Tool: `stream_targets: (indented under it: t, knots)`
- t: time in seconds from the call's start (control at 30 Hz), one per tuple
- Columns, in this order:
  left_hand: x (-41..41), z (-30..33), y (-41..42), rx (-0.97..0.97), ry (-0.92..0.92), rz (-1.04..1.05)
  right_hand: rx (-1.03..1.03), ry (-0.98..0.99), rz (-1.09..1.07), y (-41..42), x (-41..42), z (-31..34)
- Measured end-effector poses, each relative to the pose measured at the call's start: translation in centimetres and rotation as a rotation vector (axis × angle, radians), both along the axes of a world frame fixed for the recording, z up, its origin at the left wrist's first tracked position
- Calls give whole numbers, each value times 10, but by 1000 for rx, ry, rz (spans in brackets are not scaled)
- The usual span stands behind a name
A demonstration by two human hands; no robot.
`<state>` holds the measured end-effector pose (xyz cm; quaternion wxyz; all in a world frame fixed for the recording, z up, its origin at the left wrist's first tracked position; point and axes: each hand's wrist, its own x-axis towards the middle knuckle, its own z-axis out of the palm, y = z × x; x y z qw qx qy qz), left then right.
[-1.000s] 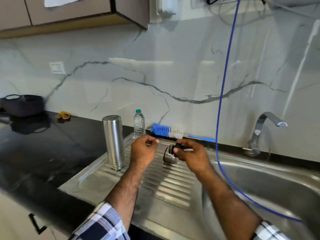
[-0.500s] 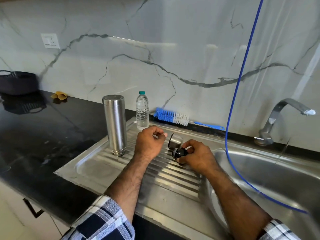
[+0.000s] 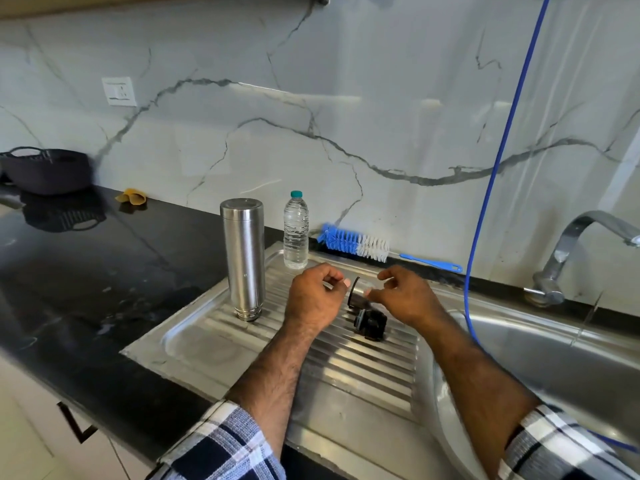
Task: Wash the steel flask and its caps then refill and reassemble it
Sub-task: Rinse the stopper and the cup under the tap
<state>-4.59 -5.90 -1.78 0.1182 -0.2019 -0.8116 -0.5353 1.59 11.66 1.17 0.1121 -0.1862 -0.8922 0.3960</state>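
The steel flask point(image 3: 244, 258) stands upside down on the left part of the ribbed drainboard point(image 3: 346, 368). Its steel cup cap point(image 3: 356, 294) lies on its side further right. In front of that cap the black inner cap point(image 3: 371, 323) rests on the ribs, free of both hands. My left hand point(image 3: 313, 301) hovers left of the caps with fingers curled in and nothing visible in it. My right hand point(image 3: 407, 297) hovers just right of them, fingers loosely bent; its thumb tip overlaps the steel cap, and contact cannot be judged.
A small water bottle point(image 3: 296, 230) and a blue-and-white bottle brush point(image 3: 353, 242) sit at the drainboard's back edge. The sink basin point(image 3: 561, 362) and tap point(image 3: 568, 258) are to the right, and a blue hose point(image 3: 498, 161) hangs into the basin. A dark basket point(image 3: 48, 171) stands far left on the black counter.
My right hand has let go of the black inner cap, which now lies on the drainboard, and has lifted slightly. The view has tilted down and moved closer.
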Motion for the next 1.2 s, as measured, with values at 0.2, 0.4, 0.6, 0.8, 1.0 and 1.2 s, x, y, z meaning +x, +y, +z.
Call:
stream_targets:
  t: [0.2, 0.4, 0.6, 0.8, 1.0, 1.2]
  knots:
    - [-2, -3, 3, 2, 21, -9, 151, -185, 60, -8, -49, 7]
    - [-2, 0, 1, 83, 93, 30, 88, -50, -19, 14, -39, 28]
    - [26, 6, 38, 188, 162, 0, -272, 175, -167, 105, 84, 44]
    - [106, 35, 165, 169, 30, -346, -619, 300, -354, 178, 191, -2]
    - [144, -5, 266, 277, -193, -279, -369, 317, -451, 213, 193, -47]
    - [132, -32, 278, 152, -75, -234, -363, 358, -430, 226, 178, -55]
